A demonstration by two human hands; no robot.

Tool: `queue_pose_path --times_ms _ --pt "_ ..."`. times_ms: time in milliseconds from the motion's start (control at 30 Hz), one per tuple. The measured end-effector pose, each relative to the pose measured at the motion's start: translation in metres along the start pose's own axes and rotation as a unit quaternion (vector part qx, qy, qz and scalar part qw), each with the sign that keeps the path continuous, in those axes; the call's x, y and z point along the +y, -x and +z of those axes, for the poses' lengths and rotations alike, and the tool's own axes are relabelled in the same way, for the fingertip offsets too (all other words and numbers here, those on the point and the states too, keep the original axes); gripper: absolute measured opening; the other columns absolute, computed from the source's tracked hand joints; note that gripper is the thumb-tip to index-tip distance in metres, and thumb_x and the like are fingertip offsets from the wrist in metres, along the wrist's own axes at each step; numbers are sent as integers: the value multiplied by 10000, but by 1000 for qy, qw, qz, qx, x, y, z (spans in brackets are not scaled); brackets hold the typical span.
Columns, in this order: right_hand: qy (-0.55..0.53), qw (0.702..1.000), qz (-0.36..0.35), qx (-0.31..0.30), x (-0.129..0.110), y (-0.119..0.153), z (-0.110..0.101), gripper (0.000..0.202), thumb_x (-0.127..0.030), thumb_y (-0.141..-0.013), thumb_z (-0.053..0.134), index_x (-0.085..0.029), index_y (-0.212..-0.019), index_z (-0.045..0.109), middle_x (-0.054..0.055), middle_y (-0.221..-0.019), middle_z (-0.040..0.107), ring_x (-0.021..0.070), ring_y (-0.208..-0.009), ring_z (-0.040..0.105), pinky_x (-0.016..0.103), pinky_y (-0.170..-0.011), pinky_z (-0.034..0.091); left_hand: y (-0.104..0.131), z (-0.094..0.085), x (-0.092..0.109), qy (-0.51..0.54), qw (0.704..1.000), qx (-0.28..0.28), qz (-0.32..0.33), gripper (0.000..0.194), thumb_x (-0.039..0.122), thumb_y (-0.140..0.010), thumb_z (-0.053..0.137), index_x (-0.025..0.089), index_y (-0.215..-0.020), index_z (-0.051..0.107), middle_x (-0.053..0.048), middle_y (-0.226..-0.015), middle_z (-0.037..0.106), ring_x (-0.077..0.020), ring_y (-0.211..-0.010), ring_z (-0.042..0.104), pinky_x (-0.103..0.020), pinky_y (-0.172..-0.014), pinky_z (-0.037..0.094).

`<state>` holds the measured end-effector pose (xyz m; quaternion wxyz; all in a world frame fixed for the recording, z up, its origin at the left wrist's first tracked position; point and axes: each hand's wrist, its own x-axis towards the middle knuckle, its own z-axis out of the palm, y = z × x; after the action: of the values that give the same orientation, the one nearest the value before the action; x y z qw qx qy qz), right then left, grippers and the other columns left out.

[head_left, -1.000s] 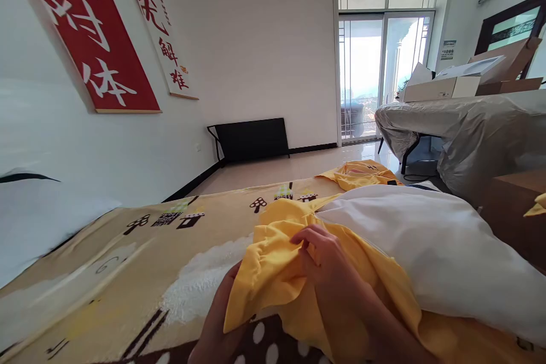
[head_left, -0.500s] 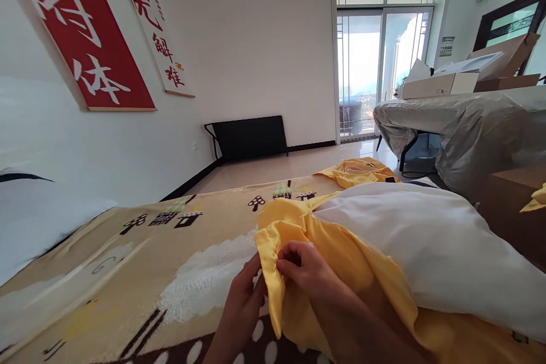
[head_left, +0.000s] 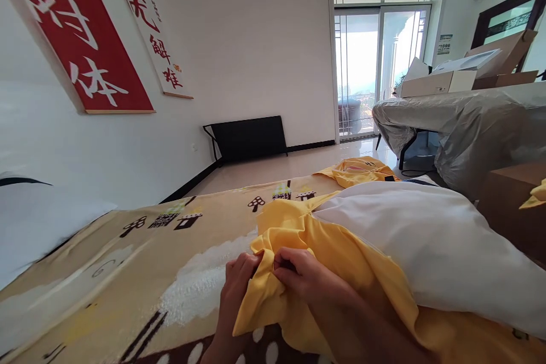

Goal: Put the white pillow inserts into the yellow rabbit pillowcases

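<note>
A yellow pillowcase (head_left: 341, 244) lies bunched beside and under a plump white pillow (head_left: 430, 239). With thumb and fingers drawn together, my right hand (head_left: 298, 270) pinches a gathered fold of the yellow cloth. My left hand (head_left: 239, 278) is closed on the edge of the same cloth just to its left; some of its fingertips are hidden behind the fabric. A loose corner of the pillowcase hangs down between the two hands.
Beneath lies a beige patterned blanket (head_left: 140, 267). Another yellow cloth (head_left: 358, 170) lies at its far edge. A white pillow-like thing (head_left: 46, 216) is at left. Right stand a plastic-covered table (head_left: 469, 119) with boxes and a brown carton (head_left: 507, 199). A black folded panel (head_left: 251, 139) leans on the wall.
My left hand has moved slightly up and left, turning the pillowcase edge so that its corner swings out to the left. My right hand keeps its pinch in nearly the same place.
</note>
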<state>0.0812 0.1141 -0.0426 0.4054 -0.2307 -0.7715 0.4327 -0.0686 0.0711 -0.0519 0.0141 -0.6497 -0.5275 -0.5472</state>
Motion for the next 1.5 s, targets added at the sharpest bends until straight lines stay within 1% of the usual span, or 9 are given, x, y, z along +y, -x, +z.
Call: queue_pose_path --times_ms 133,267,533,667,800,933,1200,1367,1500 --pt "-116 993 21 31 2 -4 2 223 -378 -813 523 -190 -732 435 -41 -669 405 87 -598 350 210 -550 318 7 1 9 19 998 40 -49 129 269 -754 542 218 -871 559 6 -801 587 -163 -725 494 -246 -692 380" --pt "-157 986 20 58 2 -6 3 324 -496 -789 540 -188 -755 443 -30 -693 406 96 -624 360 226 -575 325 9 4 20 94 994 -21 -43 158 338 -815 486 206 -837 571 -2 -790 601 -156 -684 498 -245 -655 392" --pt "-113 993 5 41 -4 -3 2 260 -420 -821 524 -197 -736 421 -37 -668 400 95 -614 347 218 -550 320 3 4 3 170 977 -80 -98 234 409 -782 562 187 -848 594 -43 -832 602 -178 -722 542 -250 -636 459" --pt "-115 993 3 26 -3 -3 -1 261 -416 -823 524 -194 -730 422 -41 -664 383 91 -606 327 216 -542 308 -2 5 2 207 969 -50 -124 299 479 -785 539 184 -785 588 -32 -771 583 -179 -708 537 -261 -647 462" --pt "-112 994 6 -6 0 -3 -3 229 -388 -830 518 -189 -747 441 -42 -665 406 86 -600 335 214 -539 294 -1 10 -3 119 990 26 -65 230 424 -758 583 197 -721 576 -12 -714 551 -173 -697 513 -264 -660 436" --pt "-128 992 9 23 2 -4 -1 256 -410 -827 524 -186 -740 435 -43 -665 396 84 -598 325 213 -539 303 8 11 -2 71 993 99 6 98 306 -757 591 221 -788 555 -5 -749 538 -168 -699 489 -264 -645 409" --pt "-119 990 5 72 5 -7 7 255 -423 -810 523 -198 -734 430 -38 -650 425 88 -576 364 216 -526 331 6 5 2 30 999 -1 43 85 266 -767 558 197 -801 596 -43 -811 565 -188 -780 538 -271 -688 459" --pt "-66 993 11 93 1 -6 6 159 -315 -791 514 -192 -709 454 -37 -625 446 88 -558 372 219 -518 311 1 0 4 89 990 -92 -65 231 347 -763 569 185 -919 626 -32 -857 637 -172 -707 569 -244 -612 485" --pt "-11 991 -3 137 -5 -2 3 137 -262 -808 496 -189 -701 453 -30 -647 450 99 -601 392 228 -563 328 0 -4 13 181 965 -131 -137 359 375 -764 588 173 -1056 635 -70 -1030 663 -213 -841 607 -278 -723 517"
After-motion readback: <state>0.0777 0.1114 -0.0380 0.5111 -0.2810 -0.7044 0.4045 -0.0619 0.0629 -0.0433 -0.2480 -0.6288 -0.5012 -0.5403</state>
